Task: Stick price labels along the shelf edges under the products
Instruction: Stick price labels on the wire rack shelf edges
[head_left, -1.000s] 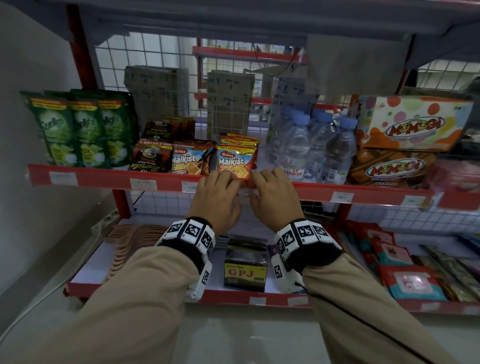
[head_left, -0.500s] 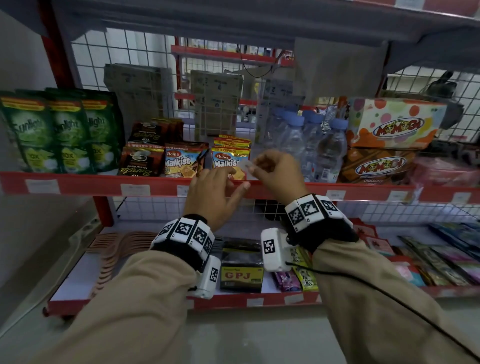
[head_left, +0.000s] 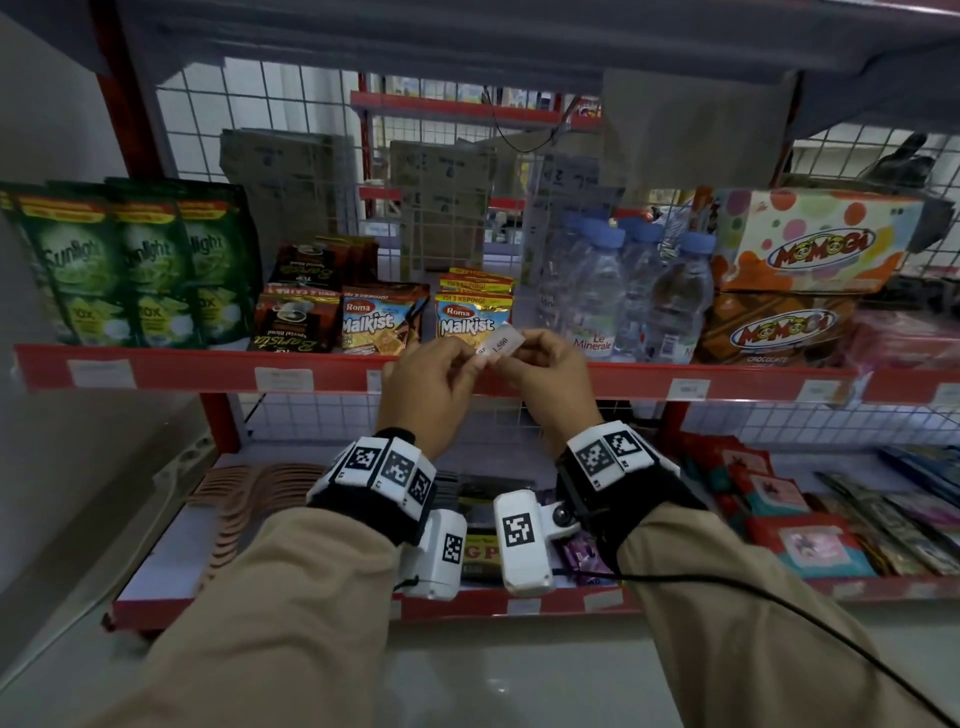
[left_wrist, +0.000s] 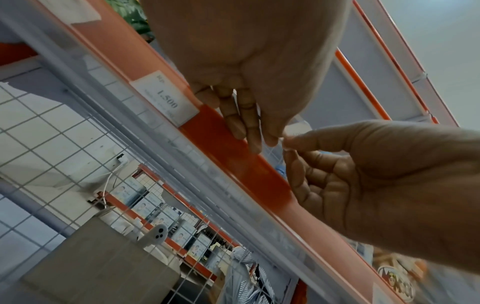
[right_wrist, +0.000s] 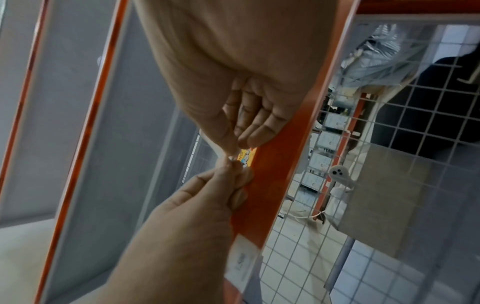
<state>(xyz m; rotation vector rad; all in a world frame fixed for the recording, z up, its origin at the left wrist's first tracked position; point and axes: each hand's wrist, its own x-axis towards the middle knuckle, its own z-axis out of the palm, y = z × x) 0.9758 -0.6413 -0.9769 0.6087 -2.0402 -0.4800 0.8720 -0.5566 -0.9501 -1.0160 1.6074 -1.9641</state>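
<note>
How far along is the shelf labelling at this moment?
Done: several labels already sit on the upper shelf edge. In hand: left hand and right hand pinch a loose label marked 1.500. Left: the bare edge below the Malkist packs.

A small white price label (head_left: 497, 345) printed "1.500" is held in the air in front of the Malkist cracker packs (head_left: 470, 319), just above the red shelf edge (head_left: 208, 369) and not touching it. It is tilted, its right end higher than its left. The left hand (head_left: 434, 382) pinches its left end and the right hand (head_left: 540, 374) pinches its lower right part, fingertips of both hands almost meeting. The shelf edge is a long red strip with a clear cover, already carrying several white labels (head_left: 283, 378) spaced along it; in the left wrist view one of them (left_wrist: 166, 98) also reads "1.500".
</note>
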